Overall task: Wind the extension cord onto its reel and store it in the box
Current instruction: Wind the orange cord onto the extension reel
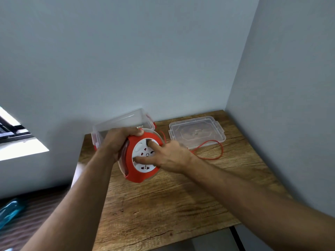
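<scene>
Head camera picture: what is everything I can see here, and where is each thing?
cord reel: one, red and white, held above the table
cord: one, red, loose loop on the table by the lid
box: one, clear with red latches, open, back left of the table
lid: one, clear, flat at the table's back right
table: one, brown wood, in the corner
bottle: one, blue, lower left
left hand: grips the reel's rim
right hand: fingers on the reel's white face

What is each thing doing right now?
reel: held up over the table
cord: partly loose, looped on the table
box: open
lid: off, lying flat on the table
left hand: grips the reel's rim
right hand: fingers on the reel's white face
</scene>
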